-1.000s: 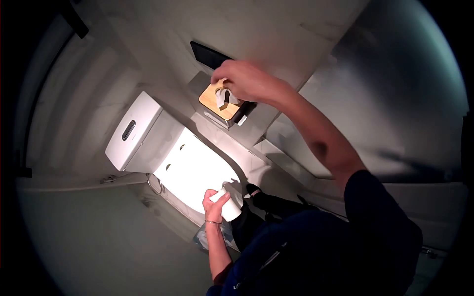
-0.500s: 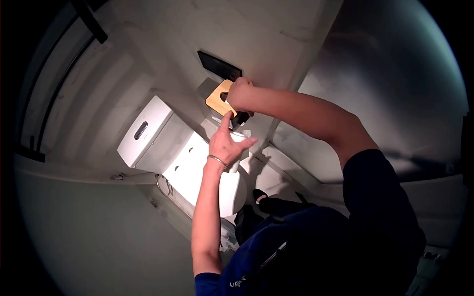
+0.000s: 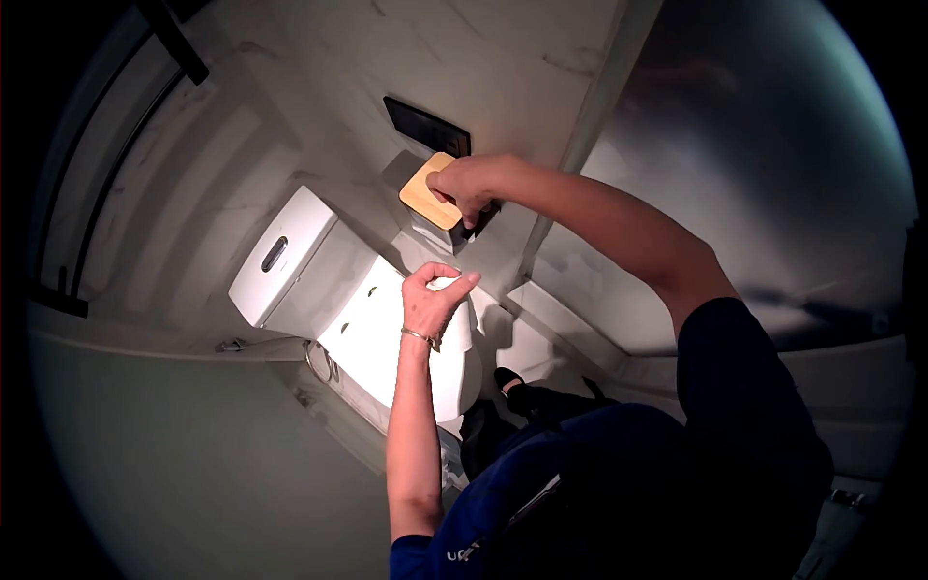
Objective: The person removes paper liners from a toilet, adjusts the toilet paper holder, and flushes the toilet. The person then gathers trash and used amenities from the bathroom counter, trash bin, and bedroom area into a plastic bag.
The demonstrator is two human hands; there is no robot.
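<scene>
A tissue box with a light wooden lid is mounted on the wall, upper middle. My right hand lies over the lid's right part, fingers bent down at its opening; whatever they hold is hidden. Below the box, my left hand, with a bracelet at the wrist, is curled round the upper end of a white paper roll. The roll hangs over the bright white toilet lid, and its outline partly blends into that lid.
The toilet tank with its oval flush button stands at the left. A dark flat panel is fixed to the wall above the tissue box. My shoe shows on the floor. A glossy panel fills the right side.
My left hand has risen with the roll from over the toilet seat's front towards the box. My right hand has lowered onto the lid, and the tissue that stuck out is out of sight.
</scene>
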